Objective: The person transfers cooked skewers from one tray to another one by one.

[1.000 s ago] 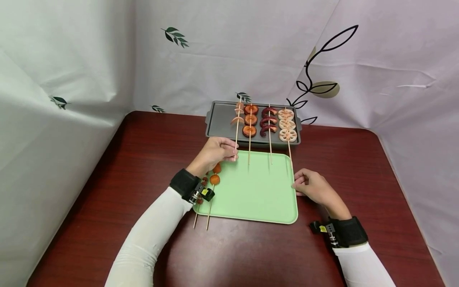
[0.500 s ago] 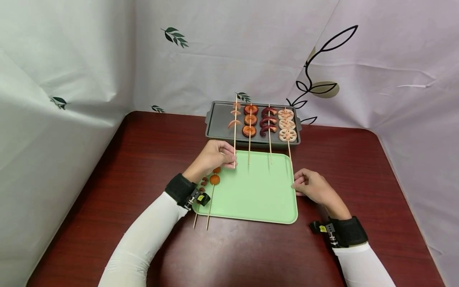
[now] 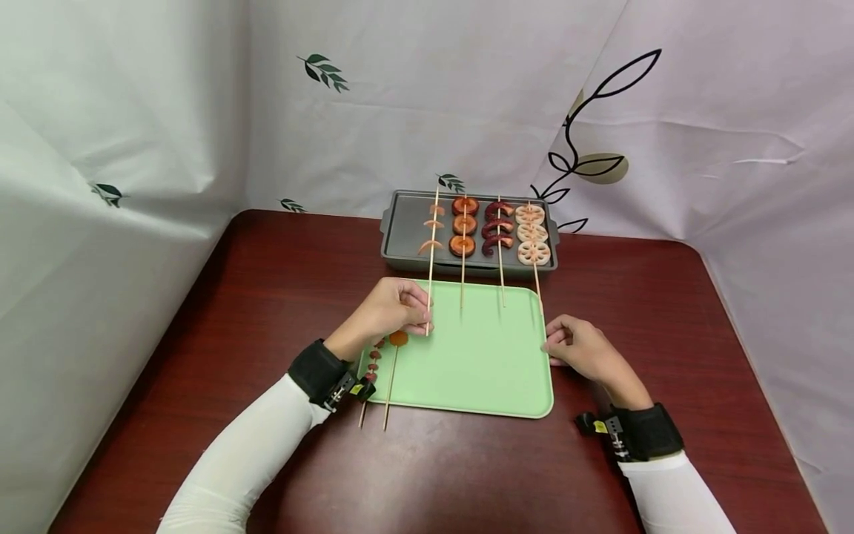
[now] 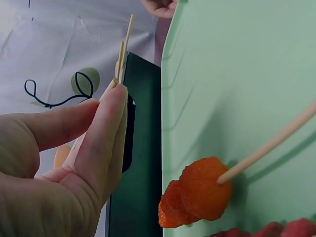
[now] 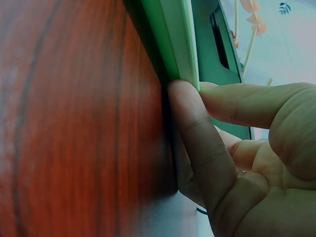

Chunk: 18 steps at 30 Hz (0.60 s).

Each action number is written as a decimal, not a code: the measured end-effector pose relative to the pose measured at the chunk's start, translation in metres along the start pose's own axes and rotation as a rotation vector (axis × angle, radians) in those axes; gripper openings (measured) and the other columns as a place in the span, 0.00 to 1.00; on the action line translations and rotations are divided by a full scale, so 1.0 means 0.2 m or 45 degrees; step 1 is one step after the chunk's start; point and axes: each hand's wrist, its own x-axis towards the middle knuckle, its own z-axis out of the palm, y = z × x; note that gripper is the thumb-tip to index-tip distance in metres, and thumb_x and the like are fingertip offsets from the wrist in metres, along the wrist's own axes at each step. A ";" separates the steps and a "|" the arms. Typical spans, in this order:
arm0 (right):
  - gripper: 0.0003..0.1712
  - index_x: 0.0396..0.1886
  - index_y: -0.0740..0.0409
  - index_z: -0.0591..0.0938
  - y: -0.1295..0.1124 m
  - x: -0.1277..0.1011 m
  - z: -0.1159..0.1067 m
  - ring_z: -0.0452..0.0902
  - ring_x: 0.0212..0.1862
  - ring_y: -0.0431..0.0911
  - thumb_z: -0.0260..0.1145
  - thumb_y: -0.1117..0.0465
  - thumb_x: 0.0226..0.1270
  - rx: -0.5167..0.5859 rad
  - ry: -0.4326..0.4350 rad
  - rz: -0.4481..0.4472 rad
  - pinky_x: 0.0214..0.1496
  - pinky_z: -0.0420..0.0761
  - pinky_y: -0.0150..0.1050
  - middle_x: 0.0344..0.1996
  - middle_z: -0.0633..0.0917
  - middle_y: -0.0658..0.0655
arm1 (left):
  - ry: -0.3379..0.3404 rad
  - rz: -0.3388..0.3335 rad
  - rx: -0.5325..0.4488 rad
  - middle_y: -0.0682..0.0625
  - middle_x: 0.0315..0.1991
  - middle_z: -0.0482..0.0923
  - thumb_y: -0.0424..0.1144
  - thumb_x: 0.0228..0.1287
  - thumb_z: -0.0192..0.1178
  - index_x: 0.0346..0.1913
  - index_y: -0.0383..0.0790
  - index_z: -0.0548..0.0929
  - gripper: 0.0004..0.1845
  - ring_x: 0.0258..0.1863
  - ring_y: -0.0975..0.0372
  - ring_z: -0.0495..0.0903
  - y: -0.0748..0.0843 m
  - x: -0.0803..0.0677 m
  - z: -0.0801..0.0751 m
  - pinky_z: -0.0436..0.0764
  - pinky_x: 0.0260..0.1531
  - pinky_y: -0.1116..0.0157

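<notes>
My left hand (image 3: 388,308) pinches the lower stick of a skewer (image 3: 431,245) threaded with thin pale-orange curved pieces. That skewer slants up and away, its food overlapping the left part of the grey grill pan (image 3: 410,231) in the head view. In the left wrist view, thumb and fingers (image 4: 109,111) meet on the stick. My right hand (image 3: 586,351) pinches the right rim of the light green tray (image 3: 487,363) between thumb and index finger (image 5: 197,133). Under my left wrist, a skewer of orange balls (image 4: 205,190) lies on the tray, partly hidden.
On the pan lie skewers of round brown-orange slices (image 3: 463,225), dark red tentacles (image 3: 497,229) and lotus root slices (image 3: 532,234), their sticks reaching over the tray. A skewer of small reddish pieces (image 3: 373,366) lies at the tray's left edge. A patterned cloth (image 3: 427,96) hangs behind the table.
My left hand has drawn back toward me and slightly left, carrying the pale-orange skewer with it. My right hand has stayed at the tray's rim.
</notes>
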 end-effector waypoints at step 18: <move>0.15 0.53 0.70 0.77 0.00 0.00 0.00 0.82 0.36 0.45 0.66 0.66 0.72 0.003 -0.002 0.002 0.38 0.88 0.34 0.37 0.83 0.61 | -0.055 -0.007 0.067 0.43 0.28 0.81 0.18 0.62 0.65 0.41 0.24 0.79 0.07 0.26 0.58 0.88 -0.05 -0.13 0.07 0.92 0.35 0.58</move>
